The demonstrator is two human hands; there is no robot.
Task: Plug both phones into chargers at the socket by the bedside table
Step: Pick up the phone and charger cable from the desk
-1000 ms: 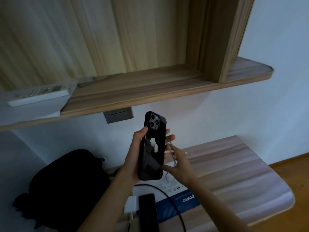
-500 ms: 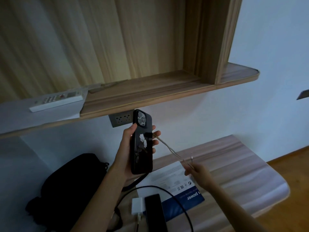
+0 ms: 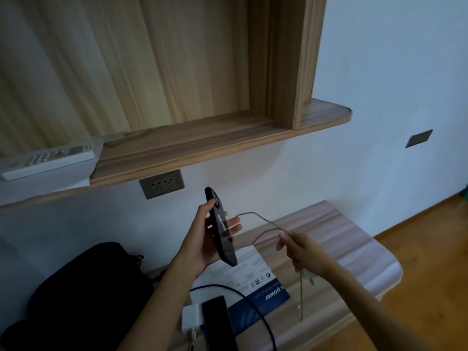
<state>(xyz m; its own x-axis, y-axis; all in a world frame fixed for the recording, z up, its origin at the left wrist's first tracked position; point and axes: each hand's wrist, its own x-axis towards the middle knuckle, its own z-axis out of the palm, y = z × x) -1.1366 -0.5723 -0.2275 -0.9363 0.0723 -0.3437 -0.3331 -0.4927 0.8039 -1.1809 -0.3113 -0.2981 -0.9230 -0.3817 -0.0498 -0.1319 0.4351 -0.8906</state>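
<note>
Starting big: where is the bedside table point(image 3: 336, 224)?
Lower right of the frame, with a black bag point(image 3: 83, 287) at lower left.
And the phones?
One dark phone point(image 3: 222, 231) is tilted at centre, gripped by the left hand point(image 3: 202, 247). The second phone point(image 3: 217, 323) lies at the bottom edge, beside a white charger point(image 3: 191, 319). The socket point(image 3: 162, 184) is on the wall above.
The right hand point(image 3: 301, 252)?
Closed round a pale cable point(image 3: 254, 213), whose loop seems to reach the held phone, though blur hides the joint
</note>
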